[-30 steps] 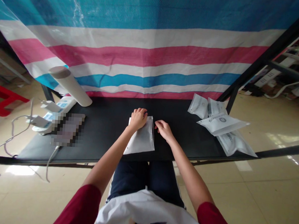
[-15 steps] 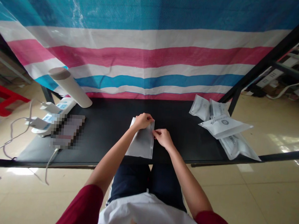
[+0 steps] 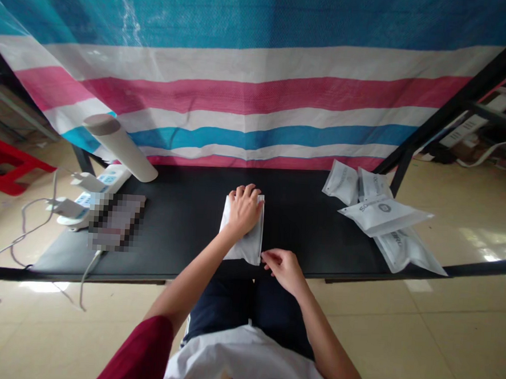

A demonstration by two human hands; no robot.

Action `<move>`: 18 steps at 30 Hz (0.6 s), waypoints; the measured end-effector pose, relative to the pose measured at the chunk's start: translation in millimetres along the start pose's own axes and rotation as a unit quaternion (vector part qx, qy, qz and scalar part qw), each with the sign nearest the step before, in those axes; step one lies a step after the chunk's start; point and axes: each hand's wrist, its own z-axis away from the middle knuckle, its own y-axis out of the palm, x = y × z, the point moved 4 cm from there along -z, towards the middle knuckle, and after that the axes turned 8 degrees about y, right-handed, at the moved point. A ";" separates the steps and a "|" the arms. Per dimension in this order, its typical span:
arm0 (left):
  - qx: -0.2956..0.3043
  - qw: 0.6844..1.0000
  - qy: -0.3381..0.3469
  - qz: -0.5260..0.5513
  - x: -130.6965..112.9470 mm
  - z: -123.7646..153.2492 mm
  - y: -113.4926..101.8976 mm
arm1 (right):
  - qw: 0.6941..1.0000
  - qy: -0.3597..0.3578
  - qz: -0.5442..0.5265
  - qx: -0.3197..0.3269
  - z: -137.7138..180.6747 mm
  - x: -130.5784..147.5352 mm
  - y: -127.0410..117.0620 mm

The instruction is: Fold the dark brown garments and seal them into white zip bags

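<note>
A white frosted zip bag (image 3: 249,247) lies on the black table in front of me, its sealed edge running along the right side. My left hand (image 3: 245,211) rests flat on the upper part of the bag with fingers spread, covering much of it. At the bag's lower right corner, my right hand (image 3: 286,270) pinches the end of the zip edge between thumb and finger. Whether a small slider sits in that pinch is too small to make out.
Several filled white zip bags (image 3: 384,216) lie piled on the table's right end. To the left are a white bottle (image 3: 124,150), a power strip (image 3: 80,210) with plugs, and a blurred phone (image 3: 118,221) on a cable. A striped tarp (image 3: 250,98) hangs behind the table (image 3: 182,219).
My right hand has slid down along the bag's right edge to its lower corner. My left hand has gone from pinching the top edge to lying flat on the bag.
</note>
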 end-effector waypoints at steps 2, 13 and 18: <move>-0.005 0.999 0.033 -0.010 -22.7 38.5 -4.4 | 0.998 -0.012 0.005 -0.062 -5.0 -3.8 -20.2; 0.063 0.992 -0.025 -0.104 80.0 105.2 -17.5 | 0.990 -0.033 -0.004 -0.139 -3.1 -21.5 -58.3; 0.008 0.976 -0.130 -0.174 151.4 78.2 -36.7 | 0.988 -0.045 0.001 -0.150 -3.3 -21.3 -56.4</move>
